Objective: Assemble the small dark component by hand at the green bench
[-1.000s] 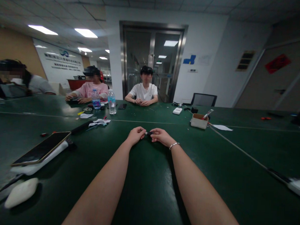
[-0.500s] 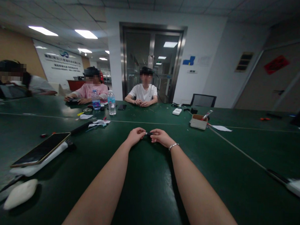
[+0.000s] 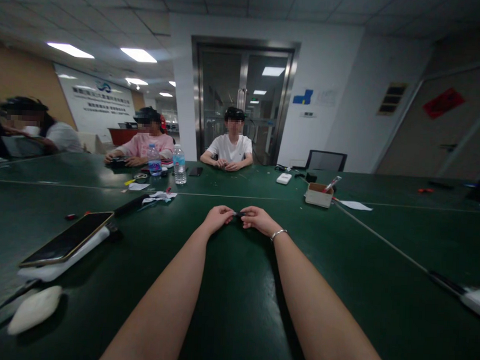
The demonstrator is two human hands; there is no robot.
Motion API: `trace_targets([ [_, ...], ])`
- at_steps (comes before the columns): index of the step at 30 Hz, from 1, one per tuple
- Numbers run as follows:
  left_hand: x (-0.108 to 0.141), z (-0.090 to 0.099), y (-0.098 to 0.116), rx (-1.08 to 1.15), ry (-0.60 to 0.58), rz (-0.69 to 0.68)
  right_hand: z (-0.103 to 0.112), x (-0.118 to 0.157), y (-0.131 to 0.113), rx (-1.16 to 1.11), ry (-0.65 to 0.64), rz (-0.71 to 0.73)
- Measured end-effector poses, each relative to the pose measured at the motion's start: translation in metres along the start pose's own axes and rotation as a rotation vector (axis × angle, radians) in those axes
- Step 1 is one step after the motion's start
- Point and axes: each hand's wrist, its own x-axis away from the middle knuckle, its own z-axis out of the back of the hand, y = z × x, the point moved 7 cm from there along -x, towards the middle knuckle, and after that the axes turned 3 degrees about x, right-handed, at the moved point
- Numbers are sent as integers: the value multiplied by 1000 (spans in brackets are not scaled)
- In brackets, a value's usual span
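Both my arms reach forward over the dark green table [image 3: 235, 286]. Between my fingertips is a small dark object [image 3: 237, 214], too small to name, with a lighter end toward the left. My left hand [image 3: 219, 218] pinches its left end, thumb and index finger together. From the other side, my right hand [image 3: 259, 220] is closed on the dark end, its lower fingers curled. A silver bracelet [image 3: 278, 235] circles my right wrist. My fingertips cover much of the object.
At left lie a phone [image 3: 68, 239] on a white block and a pale stone-like object [image 3: 35, 310]. Ahead stand water bottles [image 3: 179, 165] and a small open box [image 3: 319, 195]. A cable [image 3: 380, 236] crosses the right side. Several people sit beyond, including one opposite [image 3: 230, 148].
My hands hold nearly the same place and grip. The light end of the small object shows less than before. At far left, a seated person's head has shifted slightly.
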Motion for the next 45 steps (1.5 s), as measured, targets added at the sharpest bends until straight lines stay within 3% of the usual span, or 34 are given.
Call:
trace_targets([
  [9, 0, 3, 1, -46, 26, -52, -1, 1, -1, 2, 16, -15],
  [28, 2, 2, 1, -123, 47, -8, -1, -1, 2, -3, 1, 11],
  [45, 1, 1, 3, -40, 16, -39, -4, 1, -1, 60, -3, -8],
])
